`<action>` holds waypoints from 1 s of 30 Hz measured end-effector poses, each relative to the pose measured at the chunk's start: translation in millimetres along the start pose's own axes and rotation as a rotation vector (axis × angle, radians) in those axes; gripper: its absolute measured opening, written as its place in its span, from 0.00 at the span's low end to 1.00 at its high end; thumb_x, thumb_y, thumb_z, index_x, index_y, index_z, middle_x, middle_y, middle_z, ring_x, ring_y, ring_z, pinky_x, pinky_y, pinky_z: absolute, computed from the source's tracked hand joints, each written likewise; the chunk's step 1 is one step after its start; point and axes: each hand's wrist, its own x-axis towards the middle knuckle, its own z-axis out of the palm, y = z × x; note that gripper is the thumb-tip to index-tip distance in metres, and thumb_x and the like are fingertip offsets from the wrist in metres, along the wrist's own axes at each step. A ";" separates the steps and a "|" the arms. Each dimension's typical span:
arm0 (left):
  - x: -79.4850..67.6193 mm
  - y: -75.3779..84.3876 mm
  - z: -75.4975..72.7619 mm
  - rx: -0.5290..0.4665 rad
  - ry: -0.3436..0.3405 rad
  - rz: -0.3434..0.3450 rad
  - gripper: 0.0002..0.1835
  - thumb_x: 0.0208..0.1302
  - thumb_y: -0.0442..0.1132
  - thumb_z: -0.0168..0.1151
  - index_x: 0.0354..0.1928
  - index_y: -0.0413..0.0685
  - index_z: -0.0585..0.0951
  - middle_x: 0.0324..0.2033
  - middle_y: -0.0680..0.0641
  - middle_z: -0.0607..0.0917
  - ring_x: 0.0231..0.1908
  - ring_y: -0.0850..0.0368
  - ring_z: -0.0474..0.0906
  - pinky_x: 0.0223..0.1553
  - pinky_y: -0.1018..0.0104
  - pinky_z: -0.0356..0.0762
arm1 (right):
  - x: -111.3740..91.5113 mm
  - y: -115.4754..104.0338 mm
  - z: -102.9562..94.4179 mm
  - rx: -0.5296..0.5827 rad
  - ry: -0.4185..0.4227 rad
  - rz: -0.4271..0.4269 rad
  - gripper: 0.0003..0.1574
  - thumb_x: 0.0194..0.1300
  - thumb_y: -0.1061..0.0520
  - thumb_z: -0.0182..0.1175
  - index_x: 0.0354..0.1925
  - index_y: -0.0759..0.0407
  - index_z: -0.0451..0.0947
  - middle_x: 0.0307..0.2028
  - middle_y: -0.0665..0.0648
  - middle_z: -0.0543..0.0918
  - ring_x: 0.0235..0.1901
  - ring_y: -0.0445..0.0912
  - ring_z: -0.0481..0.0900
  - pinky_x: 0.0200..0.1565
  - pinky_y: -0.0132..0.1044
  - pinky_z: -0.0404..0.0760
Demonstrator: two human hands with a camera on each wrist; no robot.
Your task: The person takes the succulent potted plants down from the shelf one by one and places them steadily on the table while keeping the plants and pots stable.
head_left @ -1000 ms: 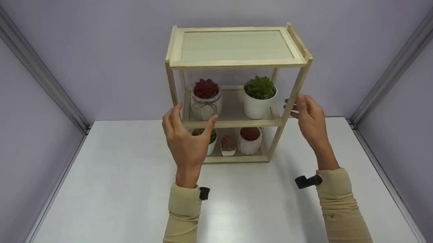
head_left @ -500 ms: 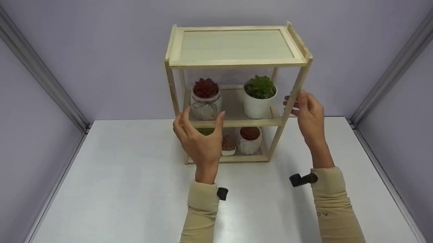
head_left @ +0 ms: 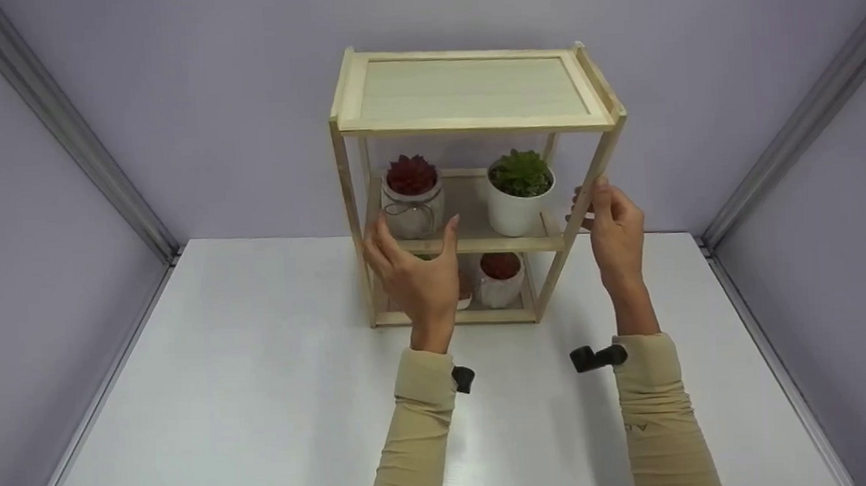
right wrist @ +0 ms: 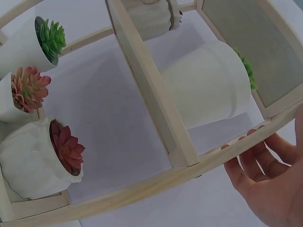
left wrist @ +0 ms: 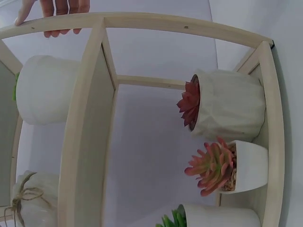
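A light wooden shelf rack (head_left: 471,248) holds potted succulents. On its middle board stand a red succulent in a jar-like pot with a twine bow (head_left: 413,206) and a green succulent in a white pot (head_left: 522,200). My left hand (head_left: 424,277) is in front of the middle board's left part, thumb and fingers spread apart with nothing between them; it partly hides the bottom tier. At the rack's right front post, my right hand (head_left: 617,235) holds on lightly, its fingers reaching behind the post, as the right wrist view also shows.
The bottom tier carries a red succulent in a ribbed white pot (left wrist: 232,104), a pinkish succulent in a small white pot (left wrist: 251,168) and a green one in a white pot (left wrist: 220,216). Behind the rack rises a pale wall (head_left: 245,119). A white table (head_left: 245,375) lies beneath.
My left hand has moved right across the front of the rack, from its left post towards the middle. My right hand stays at the right post, its forearm shifted slightly left. The pots have not moved.
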 end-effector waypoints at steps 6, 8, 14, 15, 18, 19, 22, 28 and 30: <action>3.6 0.9 9.4 0.023 -0.015 -0.040 0.52 0.57 0.58 0.80 0.74 0.33 0.68 0.69 0.33 0.73 0.70 0.39 0.71 0.65 0.44 0.79 | 0.8 2.8 0.6 -0.003 0.001 -0.002 0.33 0.85 0.44 0.48 0.51 0.74 0.81 0.40 0.53 0.84 0.44 0.48 0.83 0.50 0.36 0.87; 5.8 1.1 11.0 0.021 -0.034 -0.075 0.53 0.57 0.57 0.80 0.75 0.33 0.67 0.71 0.32 0.71 0.71 0.39 0.71 0.66 0.43 0.78 | 0.7 3.3 0.4 -0.010 -0.008 0.002 0.34 0.85 0.43 0.47 0.52 0.75 0.79 0.40 0.53 0.83 0.44 0.47 0.83 0.52 0.39 0.86; 13.3 0.6 14.5 0.014 -0.074 -0.148 0.55 0.57 0.53 0.81 0.77 0.32 0.63 0.75 0.32 0.67 0.74 0.38 0.67 0.66 0.42 0.78 | 0.2 2.8 0.4 -0.005 -0.015 0.027 0.36 0.84 0.40 0.46 0.52 0.74 0.78 0.42 0.55 0.83 0.44 0.47 0.82 0.55 0.44 0.84; 14.9 0.5 15.2 0.013 -0.076 -0.156 0.55 0.57 0.52 0.81 0.78 0.32 0.63 0.75 0.32 0.67 0.74 0.38 0.66 0.66 0.41 0.78 | 0.1 2.8 0.8 -0.004 -0.013 0.029 0.36 0.84 0.40 0.46 0.53 0.74 0.78 0.42 0.55 0.83 0.44 0.47 0.82 0.55 0.44 0.84; 19.4 1.8 18.3 0.006 -0.091 -0.185 0.55 0.57 0.50 0.81 0.78 0.32 0.61 0.75 0.31 0.66 0.75 0.37 0.66 0.67 0.40 0.77 | -0.1 2.8 1.1 0.000 -0.004 0.030 0.36 0.84 0.40 0.46 0.52 0.74 0.78 0.42 0.56 0.83 0.43 0.47 0.82 0.54 0.42 0.84; 21.1 2.6 19.3 0.006 -0.098 -0.196 0.56 0.57 0.50 0.81 0.79 0.32 0.61 0.75 0.31 0.66 0.75 0.37 0.66 0.67 0.39 0.76 | 0.1 3.0 1.4 0.001 0.001 0.028 0.35 0.84 0.40 0.46 0.52 0.73 0.78 0.41 0.56 0.83 0.43 0.47 0.82 0.53 0.42 0.85; 25.8 4.4 22.8 0.015 -0.126 -0.233 0.57 0.57 0.52 0.81 0.80 0.34 0.60 0.76 0.32 0.65 0.75 0.37 0.66 0.67 0.38 0.77 | 0.5 3.9 2.1 -0.009 0.007 0.023 0.34 0.84 0.41 0.46 0.51 0.72 0.79 0.40 0.55 0.84 0.41 0.46 0.83 0.51 0.41 0.85; 31.5 5.6 31.2 0.036 -0.145 -0.294 0.61 0.54 0.55 0.82 0.80 0.34 0.58 0.78 0.34 0.64 0.77 0.38 0.63 0.66 0.38 0.77 | 1.4 5.7 1.3 -0.010 -0.001 0.033 0.35 0.84 0.39 0.46 0.52 0.71 0.80 0.40 0.52 0.84 0.42 0.46 0.83 0.49 0.39 0.85; 32.2 6.2 33.9 0.039 -0.132 -0.318 0.62 0.53 0.56 0.83 0.80 0.34 0.58 0.78 0.34 0.64 0.77 0.37 0.62 0.68 0.39 0.75 | 1.6 6.1 1.0 -0.004 -0.007 0.038 0.36 0.84 0.39 0.46 0.52 0.72 0.80 0.42 0.56 0.84 0.43 0.47 0.83 0.49 0.39 0.85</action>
